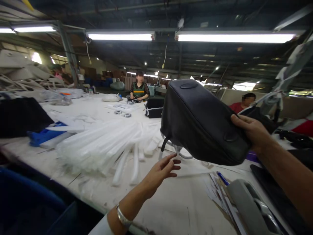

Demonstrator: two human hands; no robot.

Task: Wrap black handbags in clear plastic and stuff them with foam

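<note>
Bag, black, is held up above the worktop, to the right of the foam strips, which serve as landmark. Long axis slopes: one end high and toward the strips, the other lower and away from them. Right hand has that lower end, thumb across the bag's surface, remaining fingers hidden behind; reads as a firm hold. Left hand is between strips and bag, under the bag's edge on the strip side; fingers spread wide, nothing seen in them. From these fingers the bag lies up and away from the strips. Nearest part: white strap dangling, black strap on its strip side. Fingertip contact with the white one: cannot tell. Nearer hand overall is the right, touching; left just beside the underside.
</note>
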